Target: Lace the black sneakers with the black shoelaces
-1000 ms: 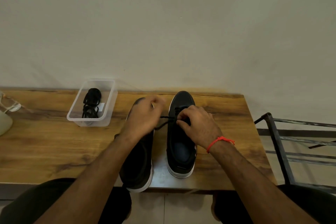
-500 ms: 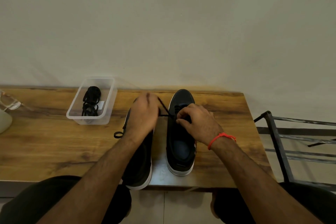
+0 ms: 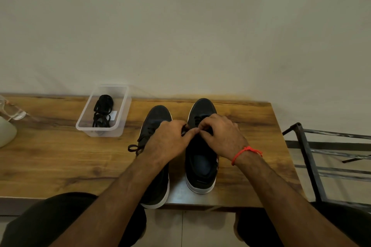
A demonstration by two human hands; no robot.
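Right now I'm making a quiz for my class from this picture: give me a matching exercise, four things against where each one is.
Things:
1. spare laces
2. red thread
3. left hand
4. metal rack

Places:
A. on the right wrist
B. beside the table's right end
C. in the clear tub
D. over the left sneaker

Pairs: 1-C, 2-A, 3-D, 4-B
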